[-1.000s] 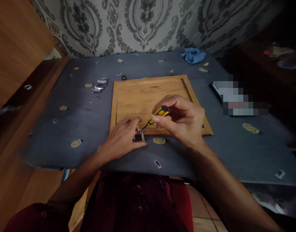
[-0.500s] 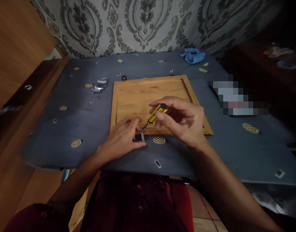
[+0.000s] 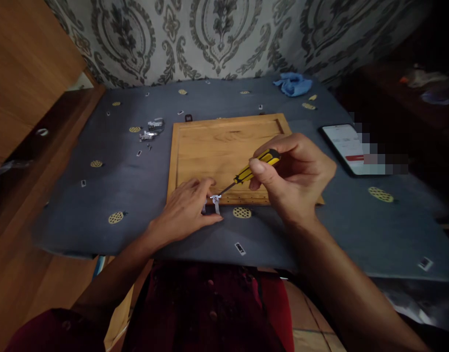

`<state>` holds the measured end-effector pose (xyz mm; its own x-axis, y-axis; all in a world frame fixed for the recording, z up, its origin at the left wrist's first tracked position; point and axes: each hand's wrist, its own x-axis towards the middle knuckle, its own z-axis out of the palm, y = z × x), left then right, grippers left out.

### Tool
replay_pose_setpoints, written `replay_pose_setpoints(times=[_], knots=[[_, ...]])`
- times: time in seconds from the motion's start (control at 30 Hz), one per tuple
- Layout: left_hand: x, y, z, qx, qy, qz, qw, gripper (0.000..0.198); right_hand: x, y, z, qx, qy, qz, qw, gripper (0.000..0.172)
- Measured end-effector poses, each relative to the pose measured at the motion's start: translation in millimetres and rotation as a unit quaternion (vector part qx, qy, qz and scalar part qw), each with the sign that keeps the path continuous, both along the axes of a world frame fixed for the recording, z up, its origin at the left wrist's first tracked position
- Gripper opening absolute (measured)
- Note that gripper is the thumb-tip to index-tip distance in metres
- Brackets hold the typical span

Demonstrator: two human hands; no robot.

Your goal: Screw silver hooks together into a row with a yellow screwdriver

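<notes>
A framed wooden panel lies flat before me, with a row of small dark holes along its near edge. At that edge sits a silver metal hinge, one part reaching past the wood. My left hand rests over the panel's near left corner, thumb and fingers closed around the hinge. In my right hand, pinched between thumb and fingers, is a yellow and black screwdriver. Its shaft slants down to the left, and the tip is at or very near the hinge; exact contact I cannot tell.
Loose silver hinges and small screws lie left of the panel on the blue-grey tablecloth. A blue cloth is crumpled at the back right. A phone, partly blurred out, lies to the right. Behind hangs a patterned curtain.
My right hand has moved right and slightly back, and the screwdriver now leans lower, showing more of its shaft. My left hand stays at the hinge.
</notes>
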<state>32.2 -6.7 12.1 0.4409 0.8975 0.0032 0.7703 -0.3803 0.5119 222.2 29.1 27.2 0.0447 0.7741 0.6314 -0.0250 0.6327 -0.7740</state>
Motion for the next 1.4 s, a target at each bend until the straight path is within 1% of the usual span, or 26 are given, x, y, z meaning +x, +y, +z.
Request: replay_pose_setpoints(times=[0.1, 0.2, 0.4, 0.53, 0.6, 0.7, 0.77, 0.83, 0.97, 1.27, 1.4], knots=[[0, 0, 0.7, -0.002, 0.005, 0.000, 1.000, 0.058, 1, 3, -3.2, 0.006, -0.029, 0.020, 0.999, 0.030], [0, 0, 1.5, -0.002, 0.013, -0.001, 1.000, 0.057, 1, 5, -6.7, 0.016, -0.053, 0.036, 0.998, 0.026], [1, 1, 0.9, -0.003, 0.016, 0.002, 1.000, 0.056, -1, 4, -8.7, 0.008, -0.052, 0.043, 0.998, 0.025], [0, 0, 0.1, 0.007, 0.011, 0.003, 1.000, 0.055, 0, 3, -7.5, -0.017, -0.053, 0.046, 0.997, 0.026], [0, -1, -0.2, 0.007, 0.006, 0.002, 1.000, 0.056, 1, 3, -5.1, -0.025, -0.053, 0.062, 0.996, 0.025], [-1, 0, -0.9, 0.008, 0.002, 0.001, 1.000, 0.055, 5, 2, -0.2, -0.036, -0.079, 0.108, 0.990, 0.019], [0, 0, -1.3, 0.008, 0.001, 0.000, 1.000, 0.053, 7, 2, 2.4, -0.034, -0.104, 0.132, 0.985, 0.014], [0, 1, -1.1, 0.006, 0.002, 0.000, 1.000, 0.052, 8, 2, 3.3, -0.026, -0.109, 0.143, 0.983, 0.011], [0, 1, 0.3, 0.003, 0.004, 0.001, 1.000, 0.052, 7, 3, 2.4, -0.018, -0.092, 0.129, 0.987, 0.012], [0, 0, 0.3, -0.001, 0.004, 0.003, 1.000, 0.052, 4, 3, -0.3, 0.019, -0.105, 0.092, 0.990, 0.019], [0, 0, -0.5, 0.005, 0.002, 0.000, 1.000, 0.054, 3, 2, 0.3, 0.021, -0.111, 0.080, 0.990, 0.020]])
